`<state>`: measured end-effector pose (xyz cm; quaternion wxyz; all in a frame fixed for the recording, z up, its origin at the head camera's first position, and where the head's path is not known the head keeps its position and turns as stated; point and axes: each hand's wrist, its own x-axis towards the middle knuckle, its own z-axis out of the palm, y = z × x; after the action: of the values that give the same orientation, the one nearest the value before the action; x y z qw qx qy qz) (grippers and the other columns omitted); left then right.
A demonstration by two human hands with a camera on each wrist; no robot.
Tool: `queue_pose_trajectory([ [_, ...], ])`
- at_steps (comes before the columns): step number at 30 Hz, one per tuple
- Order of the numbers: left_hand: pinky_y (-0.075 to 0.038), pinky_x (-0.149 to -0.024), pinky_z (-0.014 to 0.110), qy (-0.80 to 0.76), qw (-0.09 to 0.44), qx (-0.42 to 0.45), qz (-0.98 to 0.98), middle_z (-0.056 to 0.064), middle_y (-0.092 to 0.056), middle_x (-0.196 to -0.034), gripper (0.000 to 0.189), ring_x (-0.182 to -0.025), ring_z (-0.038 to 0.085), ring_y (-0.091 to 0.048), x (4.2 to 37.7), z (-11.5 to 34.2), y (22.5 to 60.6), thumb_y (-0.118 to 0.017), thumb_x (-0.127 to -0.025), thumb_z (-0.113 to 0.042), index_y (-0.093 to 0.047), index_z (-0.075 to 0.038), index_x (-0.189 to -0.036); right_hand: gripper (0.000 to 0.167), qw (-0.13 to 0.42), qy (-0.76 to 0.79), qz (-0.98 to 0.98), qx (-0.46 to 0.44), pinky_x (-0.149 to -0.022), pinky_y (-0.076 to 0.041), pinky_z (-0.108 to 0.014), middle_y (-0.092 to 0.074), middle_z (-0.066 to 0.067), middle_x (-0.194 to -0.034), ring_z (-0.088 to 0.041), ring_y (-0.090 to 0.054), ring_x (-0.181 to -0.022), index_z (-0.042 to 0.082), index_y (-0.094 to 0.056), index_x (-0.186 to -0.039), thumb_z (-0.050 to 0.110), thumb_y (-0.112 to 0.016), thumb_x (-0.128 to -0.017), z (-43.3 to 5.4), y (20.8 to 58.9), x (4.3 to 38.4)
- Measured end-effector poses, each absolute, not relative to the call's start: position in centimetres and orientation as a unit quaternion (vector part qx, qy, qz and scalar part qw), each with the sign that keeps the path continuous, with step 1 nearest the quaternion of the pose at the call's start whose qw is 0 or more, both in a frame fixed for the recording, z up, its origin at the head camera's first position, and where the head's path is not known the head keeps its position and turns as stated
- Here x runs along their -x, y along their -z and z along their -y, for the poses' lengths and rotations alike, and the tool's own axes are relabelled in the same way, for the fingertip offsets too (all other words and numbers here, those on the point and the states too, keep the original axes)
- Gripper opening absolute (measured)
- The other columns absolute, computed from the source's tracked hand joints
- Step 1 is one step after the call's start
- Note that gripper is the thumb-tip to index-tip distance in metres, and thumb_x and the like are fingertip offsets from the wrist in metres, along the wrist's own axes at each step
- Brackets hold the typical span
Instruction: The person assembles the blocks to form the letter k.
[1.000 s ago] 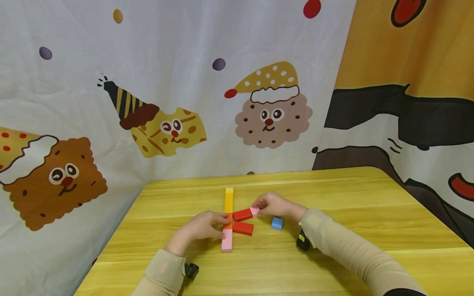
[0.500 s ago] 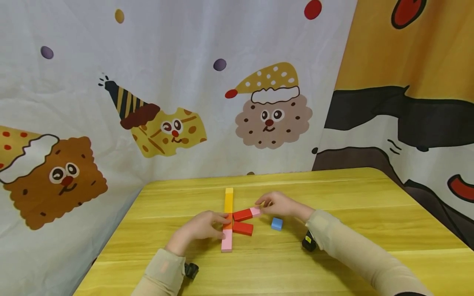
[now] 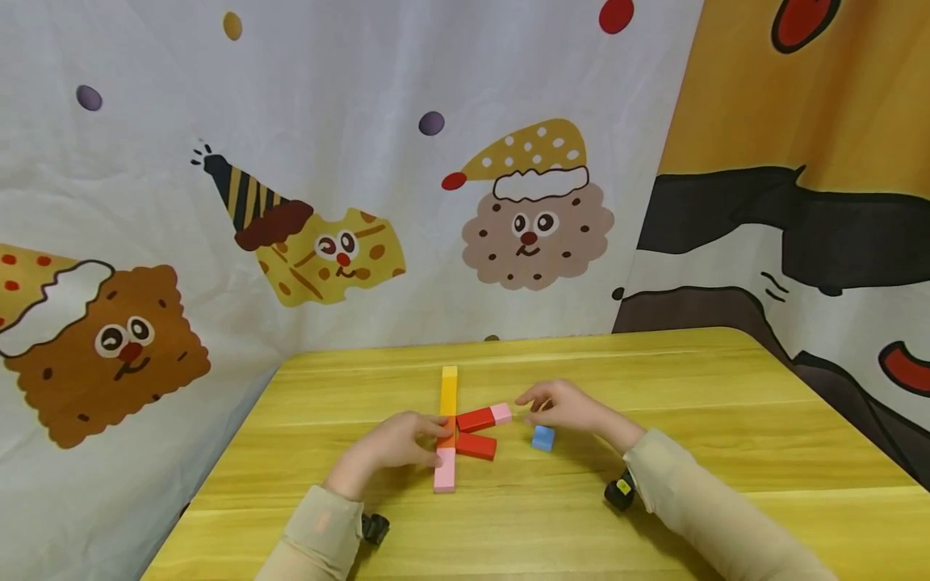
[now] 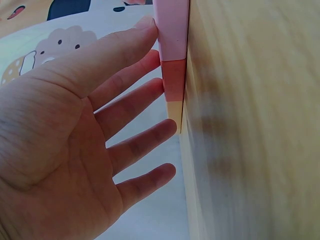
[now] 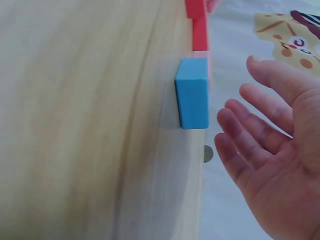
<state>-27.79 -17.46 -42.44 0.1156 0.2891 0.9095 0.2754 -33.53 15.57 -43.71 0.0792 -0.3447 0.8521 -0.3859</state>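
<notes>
A straight row of blocks lies on the table: a pink block (image 3: 445, 472) nearest, then an orange block (image 3: 446, 443), an amber block (image 3: 449, 398) and a small yellow block (image 3: 450, 372). My left hand (image 3: 398, 440) rests against the row's left side, thumb at the pink block, loosely extended fingertips touching the orange one. Two red blocks (image 3: 475, 420) branch out to the right. A small pink block (image 3: 501, 414) sits at the far branch's end. My right hand (image 3: 568, 406), fingers relaxed and holding nothing, hovers just right of it, near a blue block (image 5: 193, 95).
The wood-grain table (image 3: 334, 379) reaches back to a cloth (image 3: 356, 121) printed with cartoon biscuits and cheese. A small black device (image 3: 620, 491) is on the right wrist, and another black device (image 3: 374, 529) on the left.
My right hand has let go of the small pink block and drawn back to the right. The left hand and the blocks stay where they were.
</notes>
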Motion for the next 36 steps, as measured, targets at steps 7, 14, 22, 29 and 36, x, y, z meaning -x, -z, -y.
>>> queue_pose_trajectory([
  [7,-0.036,-0.106,0.051,-0.283,0.116,-0.289,-0.907,0.009,-0.051,-0.142,0.049,-0.131,0.033,-0.045,27.7,17.5,42.4,-0.078,-0.083,-0.018,-0.064,-0.005,-0.127,0.038,0.095,0.422,-0.844,0.318,-0.082,-0.053,-0.032,-0.067,-0.017,-0.115,-0.022,-0.064,-0.093,-0.003,-0.067,-0.118,0.014,-0.074,-0.085,-16.7,44.0,32.6],
  [14,-0.036,-0.106,0.051,-0.283,0.115,-0.283,-0.909,0.008,-0.051,-0.142,0.049,-0.131,0.033,-0.044,27.7,17.7,42.6,-0.078,-0.082,-0.02,-0.065,-0.007,-0.128,0.044,0.127,0.43,-0.844,0.293,-0.083,-0.053,-0.037,-0.066,-0.018,-0.117,-0.03,-0.063,-0.1,-0.005,-0.065,-0.12,0.016,-0.077,-0.083,-17.6,44.1,32.1],
  [22,-0.036,-0.106,0.048,-0.272,0.119,-0.277,-0.914,0.003,-0.05,-0.143,0.049,-0.132,0.03,-0.043,27.6,17.6,42.6,-0.077,-0.084,-0.022,-0.064,-0.01,-0.13,0.047,0.164,0.431,-0.838,0.291,-0.079,-0.054,-0.032,-0.066,-0.016,-0.116,-0.026,-0.063,-0.096,-0.005,-0.064,-0.122,0.012,-0.079,-0.081,-18.2,43.9,31.6],
  [29,-0.036,-0.106,0.05,-0.273,0.113,-0.291,-0.91,0.007,-0.052,-0.142,0.049,-0.13,0.033,-0.045,27.7,17.4,42.3,-0.077,-0.083,-0.02,-0.064,-0.006,-0.128,0.047,0.173,0.429,-0.838,0.29,-0.076,-0.053,-0.029,-0.066,-0.015,-0.116,-0.023,-0.062,-0.094,-0.005,-0.064,-0.121,0.009,-0.079,-0.08,-18.3,43.9,31.4],
  [36,-0.036,-0.106,0.049,-0.271,0.114,-0.288,-0.911,0.007,-0.052,-0.142,0.049,-0.131,0.031,-0.045,27.9,17.4,42.4,-0.077,-0.083,-0.02,-0.064,-0.006,-0.128,0.042,0.155,0.414,-0.848,0.293,-0.077,-0.054,-0.031,-0.068,-0.011,-0.11,-0.022,-0.064,-0.092,-0.004,-0.066,-0.118,0.009,-0.078,-0.08,-18.1,44.2,31.4],
])
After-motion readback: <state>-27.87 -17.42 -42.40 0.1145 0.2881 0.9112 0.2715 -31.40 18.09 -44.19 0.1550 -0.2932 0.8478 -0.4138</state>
